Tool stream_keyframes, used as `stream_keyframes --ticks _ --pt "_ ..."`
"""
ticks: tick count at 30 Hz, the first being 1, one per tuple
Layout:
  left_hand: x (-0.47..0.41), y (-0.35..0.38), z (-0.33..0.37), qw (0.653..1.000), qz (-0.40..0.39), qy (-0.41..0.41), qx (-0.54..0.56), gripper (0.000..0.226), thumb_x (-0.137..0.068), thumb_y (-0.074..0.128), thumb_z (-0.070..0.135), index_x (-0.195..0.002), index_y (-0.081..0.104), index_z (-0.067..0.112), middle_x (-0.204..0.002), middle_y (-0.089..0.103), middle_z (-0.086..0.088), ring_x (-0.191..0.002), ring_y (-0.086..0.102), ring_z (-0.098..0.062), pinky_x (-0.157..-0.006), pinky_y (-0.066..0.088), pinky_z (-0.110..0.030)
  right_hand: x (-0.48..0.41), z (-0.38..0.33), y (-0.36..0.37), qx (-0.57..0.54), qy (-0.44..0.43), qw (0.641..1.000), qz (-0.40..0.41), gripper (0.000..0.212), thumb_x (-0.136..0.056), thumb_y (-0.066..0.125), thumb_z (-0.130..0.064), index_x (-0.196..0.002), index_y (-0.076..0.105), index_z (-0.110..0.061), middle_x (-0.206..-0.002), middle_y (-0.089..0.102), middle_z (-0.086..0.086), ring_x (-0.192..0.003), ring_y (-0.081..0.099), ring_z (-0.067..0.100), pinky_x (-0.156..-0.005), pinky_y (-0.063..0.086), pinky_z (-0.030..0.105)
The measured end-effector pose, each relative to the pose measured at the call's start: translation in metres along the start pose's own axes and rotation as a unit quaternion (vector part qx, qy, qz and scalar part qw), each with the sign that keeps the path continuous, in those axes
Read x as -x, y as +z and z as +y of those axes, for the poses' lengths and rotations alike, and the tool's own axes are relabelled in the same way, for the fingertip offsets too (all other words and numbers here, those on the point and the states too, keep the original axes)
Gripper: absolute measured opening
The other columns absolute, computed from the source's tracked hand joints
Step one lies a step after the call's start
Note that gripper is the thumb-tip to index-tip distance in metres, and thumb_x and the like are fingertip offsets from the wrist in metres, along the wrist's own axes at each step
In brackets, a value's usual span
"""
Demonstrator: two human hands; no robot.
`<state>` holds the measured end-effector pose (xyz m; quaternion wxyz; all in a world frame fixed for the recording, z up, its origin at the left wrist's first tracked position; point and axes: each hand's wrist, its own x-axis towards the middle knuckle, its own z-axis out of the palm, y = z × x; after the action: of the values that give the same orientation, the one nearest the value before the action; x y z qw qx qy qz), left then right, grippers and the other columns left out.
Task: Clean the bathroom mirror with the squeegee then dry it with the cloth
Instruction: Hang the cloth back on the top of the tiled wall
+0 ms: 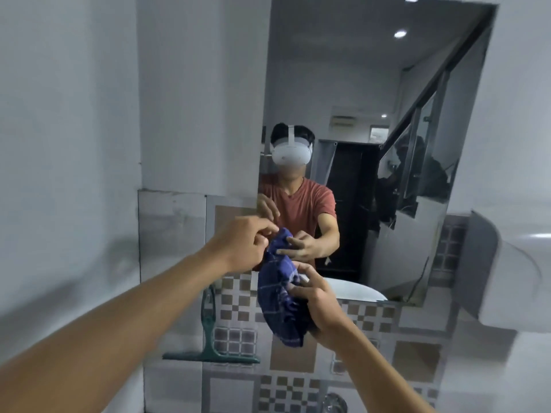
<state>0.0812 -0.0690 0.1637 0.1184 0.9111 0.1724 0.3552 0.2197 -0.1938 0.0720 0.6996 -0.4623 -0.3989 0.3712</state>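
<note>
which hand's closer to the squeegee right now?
Left. The left hand pinches the top of the cloth just above the squeegee, which leans on the tiled wall. The right hand grips the cloth farther to the squeegee's right.

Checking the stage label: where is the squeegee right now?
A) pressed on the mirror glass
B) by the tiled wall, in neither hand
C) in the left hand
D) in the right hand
B: the green squeegee stands untouched by the tiled wall below the mirror, while the left hand and right hand both grip the blue cloth.
</note>
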Motion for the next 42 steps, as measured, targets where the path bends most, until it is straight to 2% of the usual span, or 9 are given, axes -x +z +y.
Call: stream_keyframes --ticks 3,7,12,15,20,28,34,38,42 --pt "0.021 0.006 0.0 0.978 -0.107 -0.118 0.134 0.04 -0.097 0.064 0.02 -0.137 0.061 0.022 -0.137 0.062 -0.002 -0.121 0.061 -0.02 -0.096 0.047 -0.029 0.01 -0.02 0.004 -0.071 0.011 0.996 -0.047 0.059 -0.073 0.064 -0.005 -0.132 0.057 -0.005 -0.117 0.066 0.029 -0.1 0.065 0.039 -0.098 0.05 0.056" --pt "0.031 0.001 -0.002 0.953 -0.108 -0.153 0.237 0.012 -0.094 0.07 0.027 -0.1 0.072 0.018 -0.093 0.075 -0.001 -0.091 0.07 -0.018 -0.097 0.055 -0.047 0.022 -0.036 0.015 -0.116 0.009 0.991 -0.064 0.055 -0.075 0.061 0.001 -0.129 0.063 -0.01 -0.118 0.067 0.028 -0.1 0.066 0.038 -0.103 0.046 0.058" --pt "0.029 -0.024 0.007 0.976 -0.053 -0.148 0.148 0.018 -0.091 0.07 0.035 -0.079 0.068 0.022 -0.075 0.069 0.002 -0.075 0.065 -0.018 -0.072 0.048 -0.034 0.028 -0.055 0.023 -0.105 0.035 0.992 -0.054 0.041 -0.095 0.043 -0.021 -0.128 0.068 -0.02 -0.133 0.065 0.017 -0.115 0.059 0.035 -0.108 0.041 0.055" --pt "0.027 -0.04 0.012 0.987 -0.016 -0.132 0.085 0.025 -0.092 0.068 0.033 -0.07 0.061 0.022 -0.07 0.063 0.003 -0.069 0.06 -0.016 -0.064 0.04 -0.029 0.028 -0.068 0.033 0.051 -0.015 0.997 -0.057 0.044 -0.098 0.05 -0.046 -0.133 0.062 -0.022 -0.126 0.07 0.013 -0.114 0.067 0.031 -0.1 0.049 0.05" --pt "0.031 -0.068 0.004 0.989 0.011 -0.132 0.071 0.018 -0.092 0.069 0.029 -0.079 0.066 0.017 -0.079 0.069 -0.003 -0.075 0.065 -0.02 -0.063 0.041 -0.026 0.009 -0.067 0.061 0.301 -0.179 0.937 0.002 0.05 -0.088 0.065 0.005 -0.128 0.054 -0.023 -0.112 0.069 0.002 -0.102 0.07 0.011 -0.089 0.06 0.044" --pt "0.035 -0.109 -0.04 0.986 0.077 -0.147 0.018 0.014 -0.094 0.068 0.028 -0.082 0.061 0.03 -0.085 0.068 0.006 -0.081 0.065 -0.013 -0.069 0.043 -0.025 -0.041 -0.065 0.113 0.368 -0.256 0.894 0.021 0.036 -0.091 0.055 0.007 -0.106 0.054 -0.026 -0.088 0.068 -0.007 -0.083 0.068 0.008 -0.079 0.06 0.042" --pt "0.013 -0.136 -0.078 0.972 0.172 -0.15 -0.059 0.011 -0.097 0.064 0.027 -0.087 0.059 0.024 -0.08 0.064 0.002 -0.071 0.061 -0.015 -0.061 0.046 -0.03 -0.098 -0.073 0.155 0.397 -0.283 0.873 0.017 0.029 -0.097 0.053 -0.002 -0.11 0.062 -0.025 -0.102 0.067 -0.002 -0.092 0.065 0.013 -0.075 0.057 0.026" --pt "-0.002 -0.139 -0.1 0.96 0.189 -0.148 -0.14 0.012 -0.099 0.058 0.025 -0.088 0.053 0.021 -0.082 0.061 0.004 -0.072 0.06 -0.018 -0.065 0.052 -0.037 -0.129 -0.072 0.173 0.499 -0.32 0.805 0.023 0.031 -0.099 0.046 -0.005 -0.12 0.063 -0.02 -0.115 0.057 -0.001 -0.096 0.06 0.021 -0.079 0.053 0.031" --pt "-0.007 -0.127 -0.119 0.955 0.163 -0.154 -0.196 0.008 -0.101 0.051 0.023 -0.096 0.054 0.017 -0.092 0.057 0.002 -0.076 0.058 -0.019 -0.068 0.052 -0.037 -0.148 -0.058 0.176 0.653 -0.352 0.67 0.02 0.035 -0.094 0.05 -0.001 -0.123 0.063 -0.015 -0.124 0.051 0.002 -0.107 0.053 0.023 -0.088 0.052 0.032"
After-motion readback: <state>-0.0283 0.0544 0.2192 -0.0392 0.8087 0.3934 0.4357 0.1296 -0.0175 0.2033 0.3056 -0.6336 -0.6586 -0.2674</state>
